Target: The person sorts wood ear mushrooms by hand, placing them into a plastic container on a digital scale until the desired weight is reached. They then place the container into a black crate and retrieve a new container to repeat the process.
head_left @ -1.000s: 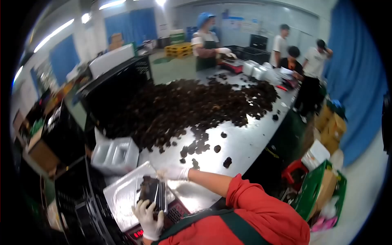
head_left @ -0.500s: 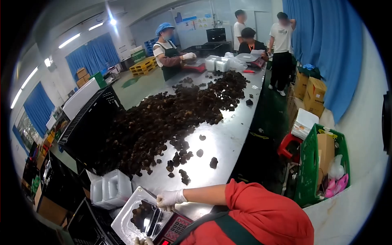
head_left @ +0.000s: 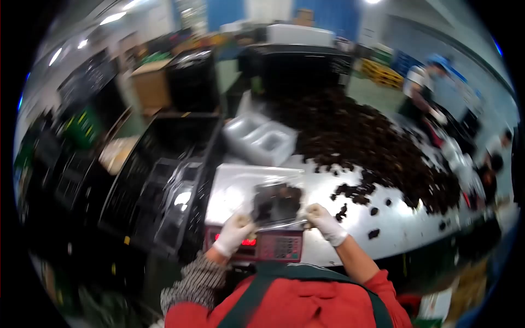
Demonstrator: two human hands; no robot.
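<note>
Gripping a clear plastic punnet (head_left: 277,203) packed with dark brown lumps, two white-gloved hands sit just below the middle of the frame. The left hand (head_left: 234,232) is pinched on the punnet's lower left corner and the right hand (head_left: 324,220) is closed on its lower right corner. The hands are apart, with the punnet between them. The punnet sits over the near edge of a shiny steel weighing pan (head_left: 229,188), though motion blur hides whether it rests on the pan or is lifted off it. The pan belongs to a red electronic scale (head_left: 273,247), whose lit digits and keypad show directly beneath the hands.

A broad heap of dark brown lumps (head_left: 372,145) spreads over the grey metal table (head_left: 404,229) toward the right of the frame, with a few loose lumps near the right hand. A stack of white plastic trays (head_left: 261,136) stands just above the pan. Black plastic crates (head_left: 164,186) fill the left side beside the scale. At the upper right, blurred, a co-worker in a blue cap (head_left: 421,93) stands at the table's far end.
</note>
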